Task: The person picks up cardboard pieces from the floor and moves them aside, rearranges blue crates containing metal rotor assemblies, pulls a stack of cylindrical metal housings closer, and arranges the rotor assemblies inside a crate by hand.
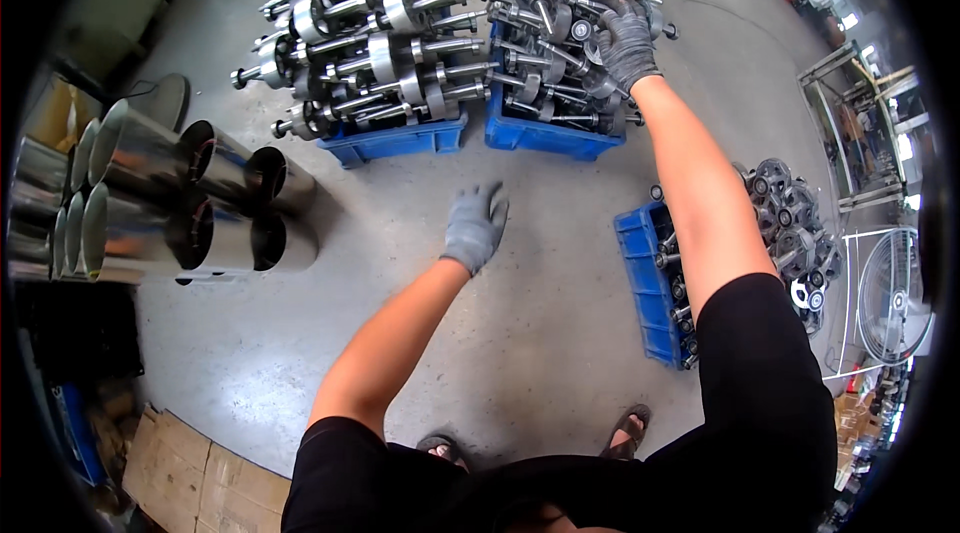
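One gloved left hand [475, 226] hangs over the floor [545, 323], fingers loosely spread and, as far as we see, empty; the gloved right hand [628, 45] reaches onto the metal parts [562, 21] heaped above the rim of the farther right-hand blue bin [555, 140], fingers curled, though we cannot tell whether they grip one. We judge the heap liable to slide: its shafts lie crossed, so a tug on one could drag neighbours down or pinch the fingers.
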`<state>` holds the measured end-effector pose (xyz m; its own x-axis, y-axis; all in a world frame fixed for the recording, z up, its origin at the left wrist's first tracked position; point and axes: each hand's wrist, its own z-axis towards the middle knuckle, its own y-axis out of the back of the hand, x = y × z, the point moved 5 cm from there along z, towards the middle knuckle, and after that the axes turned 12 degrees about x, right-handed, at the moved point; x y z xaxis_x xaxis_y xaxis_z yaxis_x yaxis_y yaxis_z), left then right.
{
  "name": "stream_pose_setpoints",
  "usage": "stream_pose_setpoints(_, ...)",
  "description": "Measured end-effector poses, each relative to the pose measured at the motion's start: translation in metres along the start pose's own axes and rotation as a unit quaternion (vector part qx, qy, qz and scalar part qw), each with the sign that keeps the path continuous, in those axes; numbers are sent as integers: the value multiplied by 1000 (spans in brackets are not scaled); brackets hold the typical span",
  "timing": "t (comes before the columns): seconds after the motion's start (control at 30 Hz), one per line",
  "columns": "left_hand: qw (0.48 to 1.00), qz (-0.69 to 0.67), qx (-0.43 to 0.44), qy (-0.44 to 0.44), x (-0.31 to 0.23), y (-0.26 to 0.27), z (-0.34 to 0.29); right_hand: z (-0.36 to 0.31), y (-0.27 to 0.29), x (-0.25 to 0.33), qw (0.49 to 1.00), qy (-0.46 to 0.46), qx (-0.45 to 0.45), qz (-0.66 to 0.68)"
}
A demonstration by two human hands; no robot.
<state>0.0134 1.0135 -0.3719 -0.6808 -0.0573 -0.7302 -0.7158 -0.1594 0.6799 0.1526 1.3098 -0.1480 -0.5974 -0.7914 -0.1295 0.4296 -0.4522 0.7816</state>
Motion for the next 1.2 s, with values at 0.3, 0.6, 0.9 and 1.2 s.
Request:
stream_pose_setpoints(0.3, 885, 169, 433, 20, -3, -89, -128, -17, 48, 4, 989, -132, -14, 63)
stream_pose_setpoints(0.6, 901, 170, 392, -77, -43, -130, -94, -181, 344, 95, 969, -3, 157, 189)
stream_pose_setpoints(0.9, 875, 110, 390, -263, -174, -164, -159, -577, 440, -180, 778, -466, -345, 241)
stream_pose_setpoints(1.2, 830, 43, 305, -465, -379, -126, -183, -786, 213, -192, 439, -756, -55, 482)
